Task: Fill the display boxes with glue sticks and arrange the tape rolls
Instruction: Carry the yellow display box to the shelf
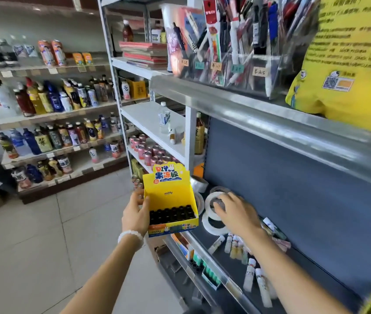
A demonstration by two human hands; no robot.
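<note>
1. Your left hand (135,214) reaches forward from a bare forearm with a white bead bracelet (130,237) at the wrist. Its fingers are curled round the left side wall of the yellow display box (172,200), thumb at the upper edge, holding the box up in the air just in front of the dark shelf (316,200).
2. The display box stands upright with its printed header flap raised. It is packed with black-capped glue sticks (172,214) in about three rows; the exact number is too dark to count.
3. Your right hand (236,213) stretches out palm down just right of the box. Its fingers are spread and bent over the upper white tape roll (211,203), the tips touching its top; you cannot tell whether they actually pinch it.
4. Four tape rolls show beside the box: the one under your fingers, a second white roll (214,226) lying flat just below it, a clear one (219,189) behind the hand, and a silvery one (199,183) just behind the box.
5. Loose printed tubes (249,277) lie on the shelf right of the box, under your right forearm, roughly eight of them; blur prevents a sure count.
6. Below the box, a second small carton (210,275) with green-capped items sits on the lower shelf.
</note>
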